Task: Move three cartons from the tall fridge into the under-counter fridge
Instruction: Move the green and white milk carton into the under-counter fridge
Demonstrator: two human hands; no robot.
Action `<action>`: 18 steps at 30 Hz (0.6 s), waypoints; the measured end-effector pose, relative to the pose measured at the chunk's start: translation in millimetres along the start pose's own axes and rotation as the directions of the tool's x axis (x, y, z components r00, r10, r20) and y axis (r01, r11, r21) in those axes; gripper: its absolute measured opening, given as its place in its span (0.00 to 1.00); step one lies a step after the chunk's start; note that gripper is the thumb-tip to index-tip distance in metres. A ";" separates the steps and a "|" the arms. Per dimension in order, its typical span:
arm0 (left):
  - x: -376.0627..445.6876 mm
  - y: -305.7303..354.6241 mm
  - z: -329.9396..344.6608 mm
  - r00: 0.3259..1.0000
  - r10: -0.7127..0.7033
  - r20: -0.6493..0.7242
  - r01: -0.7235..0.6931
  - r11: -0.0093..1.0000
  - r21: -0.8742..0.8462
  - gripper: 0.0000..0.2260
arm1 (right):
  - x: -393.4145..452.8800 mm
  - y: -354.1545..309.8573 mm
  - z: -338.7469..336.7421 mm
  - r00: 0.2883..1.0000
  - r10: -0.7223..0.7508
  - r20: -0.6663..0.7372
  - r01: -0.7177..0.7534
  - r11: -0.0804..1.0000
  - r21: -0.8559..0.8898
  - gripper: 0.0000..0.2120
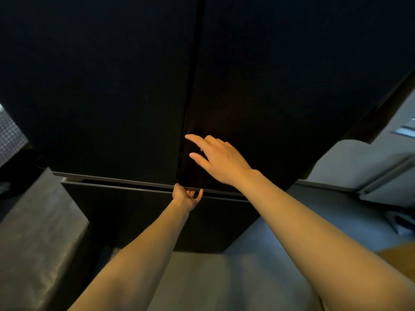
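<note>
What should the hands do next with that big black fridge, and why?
Probably pull the right door open. Both doors look shut, with no cartons in view. The left hand already hooks its fingers under that door's bottom edge near the seam, and the right hand hovers open at the door's front, its fingers near the seam.

The tall fridge [269, 75] fills the upper picture and its top and both outer sides run past the picture's edges, while its shut black doors hide whatever is inside, so no cartons can be seen. The fingertips of the left hand [185, 197] are tucked under the lower edge of the right-hand door [280, 108] and cannot be seen, and whether the right hand [221, 159] touches that door cannot be told. The lower front panel [146, 216] is dark with little detail, and the pale things at the right edge [381, 171] are cut off and too dim to name.
</note>
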State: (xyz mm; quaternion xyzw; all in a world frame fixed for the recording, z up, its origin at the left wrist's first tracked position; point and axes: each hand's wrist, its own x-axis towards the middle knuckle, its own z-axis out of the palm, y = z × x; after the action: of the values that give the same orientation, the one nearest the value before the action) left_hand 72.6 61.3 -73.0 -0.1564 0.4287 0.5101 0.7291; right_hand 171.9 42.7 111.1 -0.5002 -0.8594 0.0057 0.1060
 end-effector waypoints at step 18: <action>-49.5 -40.1 -44.3 0.998 0.066 -0.007 -0.064 0.989 0.136 0.23 | -63.6 -36.0 5.9 1.000 0.023 0.003 -0.022 0.985 -0.172 0.28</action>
State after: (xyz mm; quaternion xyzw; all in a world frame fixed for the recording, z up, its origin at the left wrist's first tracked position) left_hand 81.6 -15.6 -68.3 -0.0954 0.4713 0.5024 0.7186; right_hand 170.2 -29.5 98.2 -0.5171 -0.8512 -0.0662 0.0602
